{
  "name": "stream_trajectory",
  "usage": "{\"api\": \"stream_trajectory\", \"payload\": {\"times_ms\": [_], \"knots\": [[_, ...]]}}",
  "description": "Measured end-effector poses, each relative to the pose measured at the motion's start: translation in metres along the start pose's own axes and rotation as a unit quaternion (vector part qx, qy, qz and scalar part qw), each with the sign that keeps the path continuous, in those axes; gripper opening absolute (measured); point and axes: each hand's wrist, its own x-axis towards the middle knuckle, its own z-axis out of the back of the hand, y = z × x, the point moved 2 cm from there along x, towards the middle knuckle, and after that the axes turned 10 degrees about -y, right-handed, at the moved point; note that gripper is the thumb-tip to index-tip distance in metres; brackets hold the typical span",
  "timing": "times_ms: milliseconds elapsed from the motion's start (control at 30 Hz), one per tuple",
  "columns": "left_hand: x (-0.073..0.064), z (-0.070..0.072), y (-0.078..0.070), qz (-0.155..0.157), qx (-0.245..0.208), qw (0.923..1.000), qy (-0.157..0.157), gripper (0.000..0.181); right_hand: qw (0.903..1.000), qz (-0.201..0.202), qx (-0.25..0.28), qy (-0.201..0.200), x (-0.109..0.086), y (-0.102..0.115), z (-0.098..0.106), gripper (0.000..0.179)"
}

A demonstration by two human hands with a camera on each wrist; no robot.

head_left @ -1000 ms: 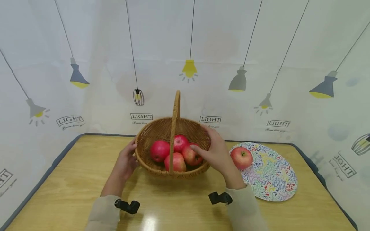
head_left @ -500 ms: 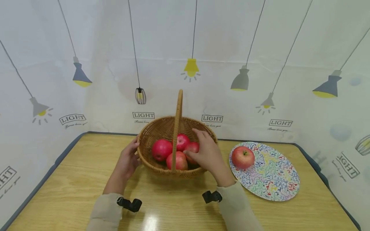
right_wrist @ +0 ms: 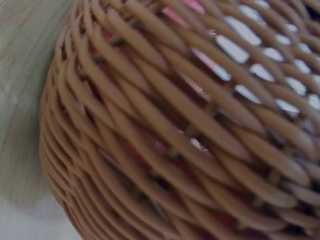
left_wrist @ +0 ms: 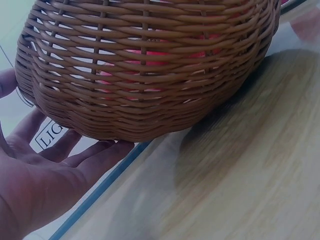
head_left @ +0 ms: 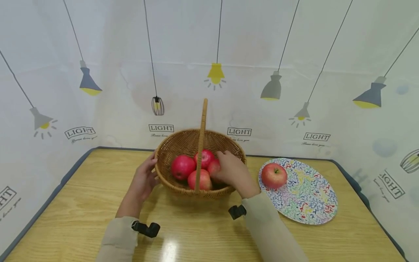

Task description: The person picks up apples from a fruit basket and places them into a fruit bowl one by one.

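A brown wicker basket (head_left: 183, 136) with a tall arched handle (head_left: 202, 134) holds several red apples. My left hand (head_left: 144, 182) holds the basket's left side, thumb at the rim. In the left wrist view its fingers (left_wrist: 100, 157) touch the outer weave from below. My right hand (head_left: 236, 173) reaches over the right rim into the basket and grips the rightmost apple (head_left: 214, 169), covering much of it. The right wrist view shows only the basket's weave (right_wrist: 165, 120), with red showing through the gaps; the hand is out of sight there.
To the right of the basket, an oval plate (head_left: 307, 193) with a multicoloured pattern lies on the wooden table (head_left: 183, 233). One red apple (head_left: 274, 175) sits at its left end. Behind the table hangs a white backdrop (head_left: 183, 47) printed with lamps.
My right hand has moved from the basket's right rim inward and down, closing around the rightmost apple. The left hand stays at the basket's left side.
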Motion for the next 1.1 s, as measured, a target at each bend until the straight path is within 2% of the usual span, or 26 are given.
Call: {"api": "stream_trajectory", "payload": {"times_ms": [133,300,533,733,933,1100], "knots": [[0.000,-0.001,0.000,-0.007,0.002,1.0000,0.000,0.062,0.9997,-0.002,-0.007,0.024,0.004,0.000,-0.005,0.055],[0.000,-0.001,0.000,-0.007,0.002,1.0000,-0.001,0.061,0.9996,-0.013,-0.003,0.024,0.006,0.000,-0.007,0.057],[0.001,-0.001,0.000,-0.010,-0.001,0.9999,-0.004,0.062,0.9998,-0.009,0.010,-0.011,0.006,0.000,-0.004,0.066],[0.002,0.000,0.001,0.007,-0.018,0.9997,-0.016,0.062,0.9987,-0.008,0.045,-0.023,0.005,0.004,0.003,0.078],[0.002,-0.001,0.000,0.007,-0.018,0.9997,-0.016,0.062,0.9969,0.001,0.070,-0.035,-0.002,0.005,0.011,0.083],[0.000,0.000,0.000,0.006,-0.012,0.9998,-0.017,0.060,0.9917,0.003,0.107,-0.072,-0.007,0.002,0.014,0.092]]}}
